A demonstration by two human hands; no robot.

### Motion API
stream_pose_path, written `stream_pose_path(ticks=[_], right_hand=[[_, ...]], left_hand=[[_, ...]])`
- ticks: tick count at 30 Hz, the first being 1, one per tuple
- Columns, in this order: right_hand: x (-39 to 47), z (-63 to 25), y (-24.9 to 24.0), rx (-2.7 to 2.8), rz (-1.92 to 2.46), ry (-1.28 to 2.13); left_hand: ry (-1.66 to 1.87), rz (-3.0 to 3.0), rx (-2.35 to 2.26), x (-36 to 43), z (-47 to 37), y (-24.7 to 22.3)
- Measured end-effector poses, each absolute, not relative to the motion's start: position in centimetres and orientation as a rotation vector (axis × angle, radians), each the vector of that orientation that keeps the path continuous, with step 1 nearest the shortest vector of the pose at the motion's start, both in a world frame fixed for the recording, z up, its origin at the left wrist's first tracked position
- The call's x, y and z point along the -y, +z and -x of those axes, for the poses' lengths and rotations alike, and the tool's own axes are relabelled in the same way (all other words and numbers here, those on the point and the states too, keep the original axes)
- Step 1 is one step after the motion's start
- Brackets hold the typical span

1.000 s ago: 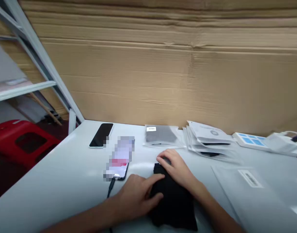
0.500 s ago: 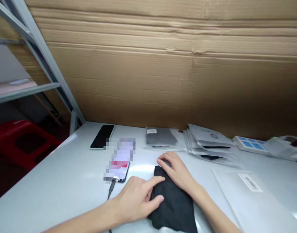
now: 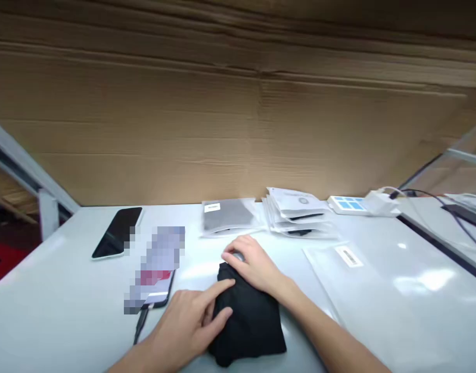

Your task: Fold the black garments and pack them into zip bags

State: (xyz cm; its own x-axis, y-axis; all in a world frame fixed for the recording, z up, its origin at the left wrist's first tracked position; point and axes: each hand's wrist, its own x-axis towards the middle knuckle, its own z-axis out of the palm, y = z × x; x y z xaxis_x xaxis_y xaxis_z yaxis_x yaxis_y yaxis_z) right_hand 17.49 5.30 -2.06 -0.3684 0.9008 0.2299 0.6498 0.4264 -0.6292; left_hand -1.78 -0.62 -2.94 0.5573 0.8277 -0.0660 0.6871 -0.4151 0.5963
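Note:
A folded piece of black cloth (image 3: pixel 251 326) lies flat on the white table in front of me. My left hand (image 3: pixel 197 316) rests at its left edge, thumb and index finger spread apart on top of the fabric, the other fingers curled beneath and partly hidden. Across the cloth's upper end lies my right hand (image 3: pixel 253 264), its fingers bent past the far edge and the thumb apart from them. A small grey patch shows between that thumb and the fingers; I cannot make out what it is. To the right is a clear plastic bag (image 3: pixel 362 295) with a barcode label.
A black-screened phone (image 3: pixel 117 233) and a second phone (image 3: pixel 160 287) with a cable are at the left. Further back are a bagged grey item (image 3: pixel 232 215), a stack of bagged packets (image 3: pixel 296 212) and a power strip (image 3: pixel 348 205). A cardboard wall (image 3: pixel 222 129) stands behind.
The view has swung to the right, showing more of the table's right side and cables. Both hands stay on the black cloth in nearly the same pose.

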Motion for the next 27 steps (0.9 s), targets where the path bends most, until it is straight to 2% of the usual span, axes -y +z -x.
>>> stream_pose_path(ticks=[27], right_hand=[[-5.43,-17.82,-2.34,2.132,1.306,0.549]], left_hand=[[0.241,-2.225,-1.259,0.45,1.38,-2.76]])
